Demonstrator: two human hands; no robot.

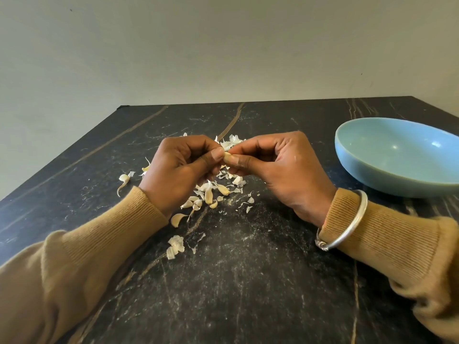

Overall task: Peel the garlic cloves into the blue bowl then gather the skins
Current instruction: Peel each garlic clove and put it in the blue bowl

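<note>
My left hand (pixel 183 167) and my right hand (pixel 275 165) meet above the table's middle, thumbs and fingers of both pinching one small garlic clove (pixel 227 154), which is mostly hidden between the fingertips. Below and behind the hands lies a scatter of white garlic skins (pixel 231 141) and several unpeeled cloves (pixel 208 194). One clove (pixel 176 219) lies nearer me, and another (pixel 123 179) lies off to the left. The blue bowl (pixel 397 155) stands at the right with nothing visible inside it.
The table (pixel 248 281) is black marble with pale veins; its far edge meets a plain wall. A clump of skins (pixel 175 246) lies on the near side. A silver bangle (pixel 347 222) sits on my right wrist.
</note>
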